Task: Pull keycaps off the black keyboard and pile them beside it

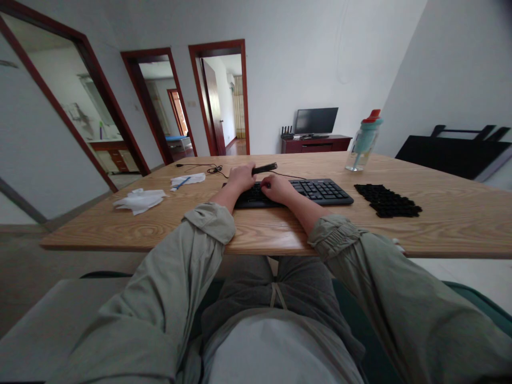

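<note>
A black keyboard (320, 191) lies on the wooden table in front of me, its left part mostly covered by my hands. My left hand (241, 177) is closed around a dark, stick-like thing (264, 168) that points right above the keyboard's far edge; its exact kind is unclear. Close beside it, my right hand (278, 189) rests over the keys with its fingers curled together. What those fingers hold, if anything, is hidden. To the right of the keyboard, many small black pieces that look like keycaps (387, 201) lie in rows.
Crumpled white tissue (141, 200) and another tissue (192, 180) with a blue stick (182, 183) on it lie at left. A coiled black cable (216, 169) runs behind my left hand. A clear bottle (363, 143) with a red-topped lid stands at the back right of the table (160, 232).
</note>
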Tool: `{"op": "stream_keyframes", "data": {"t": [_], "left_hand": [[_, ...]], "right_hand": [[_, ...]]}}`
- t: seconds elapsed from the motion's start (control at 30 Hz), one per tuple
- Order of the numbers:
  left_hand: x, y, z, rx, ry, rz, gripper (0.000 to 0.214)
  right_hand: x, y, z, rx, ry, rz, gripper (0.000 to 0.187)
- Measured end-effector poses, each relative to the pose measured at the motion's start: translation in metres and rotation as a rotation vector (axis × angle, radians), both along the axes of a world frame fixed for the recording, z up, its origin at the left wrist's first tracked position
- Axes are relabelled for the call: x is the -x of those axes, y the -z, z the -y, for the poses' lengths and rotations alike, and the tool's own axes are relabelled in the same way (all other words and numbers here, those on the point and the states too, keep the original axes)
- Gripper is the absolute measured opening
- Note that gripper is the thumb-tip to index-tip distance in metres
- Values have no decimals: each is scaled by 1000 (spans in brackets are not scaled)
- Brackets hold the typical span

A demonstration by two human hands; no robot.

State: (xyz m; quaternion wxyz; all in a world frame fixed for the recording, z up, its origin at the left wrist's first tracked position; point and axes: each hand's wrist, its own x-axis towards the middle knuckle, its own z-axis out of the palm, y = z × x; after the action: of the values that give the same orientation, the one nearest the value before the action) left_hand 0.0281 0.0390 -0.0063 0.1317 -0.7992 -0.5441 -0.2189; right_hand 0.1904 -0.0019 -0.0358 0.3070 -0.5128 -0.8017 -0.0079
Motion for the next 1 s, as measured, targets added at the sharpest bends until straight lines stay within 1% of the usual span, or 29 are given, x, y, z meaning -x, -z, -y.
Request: {"op": "stream_keyframes", "data": {"t": [0.1,0.23,0.43,0.6,0.7,0.9,1.0], "left_hand": [[-1,-2,-1,17,-28,15,27],[-1,-4,-2,22,-29,31,27],[-1,-4,0,49,-65,48,27],[-3,-5,0,56,-82,51,30],[-3,-5,0,52,-73,44,31],[0,-3,0,41,-59,44,30],[-1,-3,1,45,-58,40,31]], "right_hand": [[4,0,2,-31,-20,134,33],[9,0,1,-10,0,223,42],[13,-4,4,3,14,313,41],[15,-4,6,26,24,324,42],[15,-4,5,25,36,326,42],[17,-4,8,2,14,335,43],[20,-5,11,1,34,351,42]]}}
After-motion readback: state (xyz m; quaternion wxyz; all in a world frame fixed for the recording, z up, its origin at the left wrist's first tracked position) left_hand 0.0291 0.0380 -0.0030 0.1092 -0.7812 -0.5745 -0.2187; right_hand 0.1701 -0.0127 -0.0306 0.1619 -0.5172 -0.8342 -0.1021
